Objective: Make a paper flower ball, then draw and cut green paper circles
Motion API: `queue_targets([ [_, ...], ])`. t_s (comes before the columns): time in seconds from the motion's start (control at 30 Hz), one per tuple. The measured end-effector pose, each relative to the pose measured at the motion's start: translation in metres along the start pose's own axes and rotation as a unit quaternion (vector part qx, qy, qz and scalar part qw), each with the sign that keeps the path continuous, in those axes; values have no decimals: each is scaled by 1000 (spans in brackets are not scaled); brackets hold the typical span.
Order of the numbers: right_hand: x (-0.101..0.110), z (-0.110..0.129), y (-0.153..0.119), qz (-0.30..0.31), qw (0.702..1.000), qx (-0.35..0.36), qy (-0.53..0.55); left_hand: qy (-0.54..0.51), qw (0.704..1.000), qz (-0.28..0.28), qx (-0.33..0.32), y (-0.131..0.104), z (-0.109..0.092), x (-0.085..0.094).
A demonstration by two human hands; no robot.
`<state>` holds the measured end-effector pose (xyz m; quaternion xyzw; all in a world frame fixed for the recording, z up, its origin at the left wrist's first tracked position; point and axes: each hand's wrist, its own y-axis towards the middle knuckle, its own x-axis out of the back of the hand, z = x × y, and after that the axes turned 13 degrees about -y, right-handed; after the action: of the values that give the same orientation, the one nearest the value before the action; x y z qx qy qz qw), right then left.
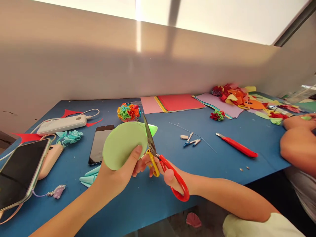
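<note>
A round piece of light green paper (124,141) is pinched in my left hand (125,168), its thumb lying over the lower right edge. My right hand (160,169) grips scissors (174,176) with one red and one yellow handle loop. The blades point up and stand against the paper's right edge, where a brighter green flap (153,129) sticks out behind them. Whether the blades are parted is hard to tell. Behind the paper sits a multicoloured ruffled paper ball (128,112). A dark phone (101,141) lies partly hidden behind the paper.
At left are a white power bank (61,125), another phone (23,174) and crumpled teal paper (70,137). A red utility knife (237,146), a compass (191,141) and an eraser (184,137) lie right. Paper sheets (180,102) line the back. Another person's arm (298,148) rests at far right.
</note>
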<state>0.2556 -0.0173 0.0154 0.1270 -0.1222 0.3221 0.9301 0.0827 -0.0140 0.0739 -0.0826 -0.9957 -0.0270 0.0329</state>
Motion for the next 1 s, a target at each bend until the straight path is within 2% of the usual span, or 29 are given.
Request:
queue_targets([
  [0.17,-4,0,1,-30,998,-28,43,4,999,15,29,-3,-1,-2],
  [0.33,-1,0,-2,-10,999,10,45,-32,997,28,69,-2,2,1],
  [0.53,4,8,0,4,1000,21,22,-25,998,41,51,-1,0,0],
  [0.7,1,5,1,22,999,-16,39,12,997,51,52,-1,0,-1],
  [0.83,-1,1,-1,0,997,-38,68,27,998,25,41,-3,-1,-4],
  [1.0,-4,1,-2,-11,991,-75,109,27,998,24,49,-4,-3,-6],
])
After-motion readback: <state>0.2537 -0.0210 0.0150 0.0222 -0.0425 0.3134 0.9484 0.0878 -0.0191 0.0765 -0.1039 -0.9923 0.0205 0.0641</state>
